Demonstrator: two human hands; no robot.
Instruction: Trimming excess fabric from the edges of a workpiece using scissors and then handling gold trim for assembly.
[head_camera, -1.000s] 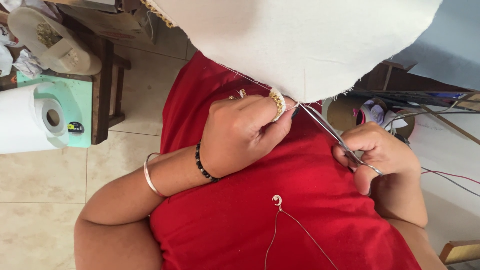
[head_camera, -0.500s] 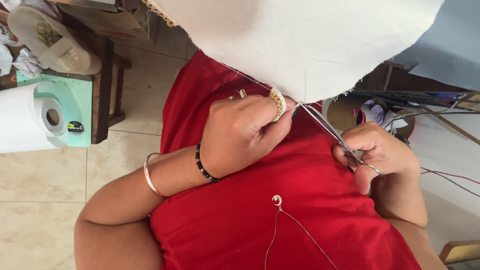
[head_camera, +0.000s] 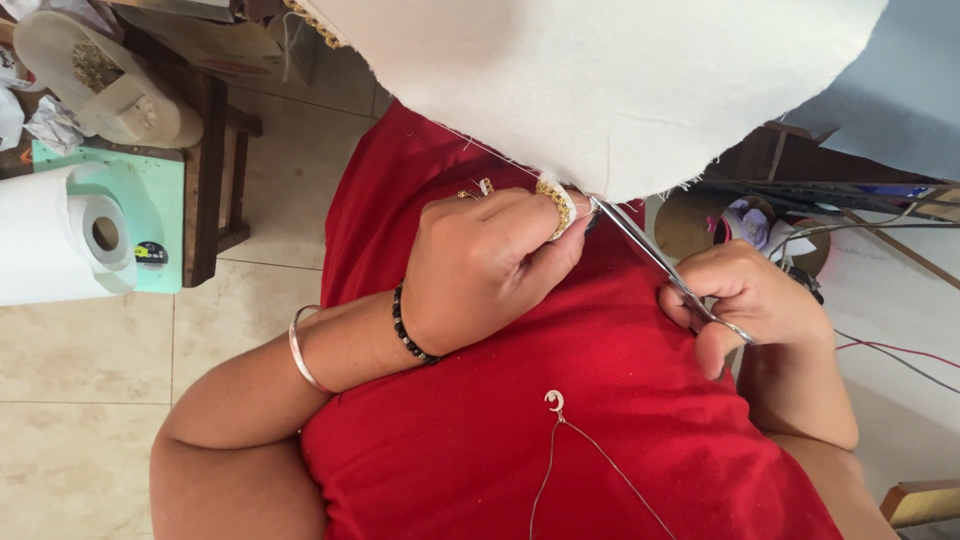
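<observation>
A large piece of cream cloth (head_camera: 620, 90) hangs across the top of the head view. My left hand (head_camera: 490, 265) pinches its lower edge, where a small gold beaded trim (head_camera: 556, 205) sits between my fingertips. My right hand (head_camera: 755, 300) grips a pair of slim metal scissors (head_camera: 650, 255), whose blades point up-left and meet the cloth edge just beside the trim. Both hands rest over my red garment (head_camera: 560, 420). A black bead bracelet and a silver bangle circle my left wrist.
A thin necklace with a small crescent pendant (head_camera: 553, 402) lies on the red garment. At left, a white paper roll (head_camera: 60, 235) lies on a mint-green surface beside a dark wooden stool (head_camera: 215, 170) and a beige sandal (head_camera: 100, 85). Cables and clutter (head_camera: 800, 230) sit right.
</observation>
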